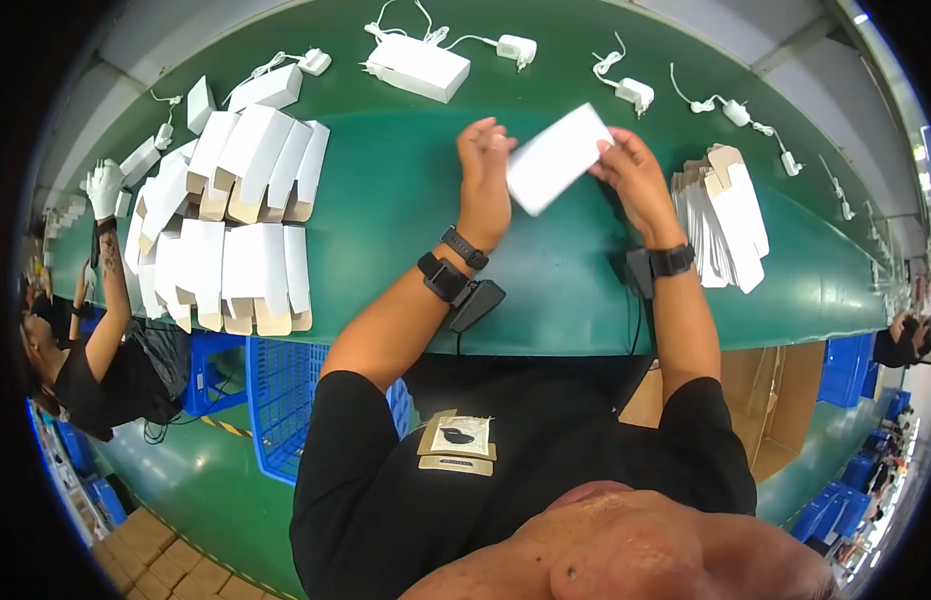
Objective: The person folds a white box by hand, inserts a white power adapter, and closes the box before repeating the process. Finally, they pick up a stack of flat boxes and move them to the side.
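A white cardboard box (557, 160) is tilted above the green table, slightly blurred. My right hand (637, 178) grips its right end, thumb and fingers at the edge. Just beside the box's left end is my left hand (484, 172), fingers raised and loosely bent, not wrapped round anything; whether the palm touches the box I cannot tell. To the right lies a stack of flattened white cartons (720, 220) with brown insides. Several folded white boxes with open brown flaps (240, 210) stand in rows on the left.
Along the table's far side lie a white box (419, 66) and white plug adapters with cables (634, 94). At far left a co-worker's white-gloved hand (104, 188) reaches over the table. A blue plastic basket (275, 410) and an open brown carton (780, 410) stand below the near edge.
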Demonstrator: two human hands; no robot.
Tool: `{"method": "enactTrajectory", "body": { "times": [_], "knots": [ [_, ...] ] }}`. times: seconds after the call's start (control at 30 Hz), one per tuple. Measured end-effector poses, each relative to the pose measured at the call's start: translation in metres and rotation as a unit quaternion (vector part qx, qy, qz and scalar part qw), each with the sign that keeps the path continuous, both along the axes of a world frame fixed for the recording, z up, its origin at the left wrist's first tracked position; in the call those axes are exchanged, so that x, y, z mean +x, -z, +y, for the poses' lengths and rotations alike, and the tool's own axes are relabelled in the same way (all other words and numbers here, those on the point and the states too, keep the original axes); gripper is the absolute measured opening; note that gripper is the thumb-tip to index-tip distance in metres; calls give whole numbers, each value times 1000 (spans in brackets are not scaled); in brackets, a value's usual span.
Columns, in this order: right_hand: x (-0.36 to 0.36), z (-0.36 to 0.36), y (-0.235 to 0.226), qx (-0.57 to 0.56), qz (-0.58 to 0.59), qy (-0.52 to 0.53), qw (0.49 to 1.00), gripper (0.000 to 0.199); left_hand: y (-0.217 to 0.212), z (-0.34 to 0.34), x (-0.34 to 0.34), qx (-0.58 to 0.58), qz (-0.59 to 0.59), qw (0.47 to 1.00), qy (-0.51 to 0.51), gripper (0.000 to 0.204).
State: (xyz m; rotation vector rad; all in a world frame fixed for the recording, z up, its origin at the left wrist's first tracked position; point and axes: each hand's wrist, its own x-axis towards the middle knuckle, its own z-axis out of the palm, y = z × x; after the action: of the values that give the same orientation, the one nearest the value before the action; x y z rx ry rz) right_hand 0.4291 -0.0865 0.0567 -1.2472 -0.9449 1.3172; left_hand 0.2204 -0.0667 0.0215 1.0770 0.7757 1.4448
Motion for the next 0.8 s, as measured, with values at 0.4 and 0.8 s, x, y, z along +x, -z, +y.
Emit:
{"method": "enactTrajectory", "body": {
  "times": [0.4,0.8],
  "knots": [
    [17,-43,-43,165,-379,69,908,41,-1,2,2,-51,0,993,107,30],
    [146,-115,-105,-10,-728,142,671,41,-30,11,48,-25,39,983,179,29]
  ]
}}
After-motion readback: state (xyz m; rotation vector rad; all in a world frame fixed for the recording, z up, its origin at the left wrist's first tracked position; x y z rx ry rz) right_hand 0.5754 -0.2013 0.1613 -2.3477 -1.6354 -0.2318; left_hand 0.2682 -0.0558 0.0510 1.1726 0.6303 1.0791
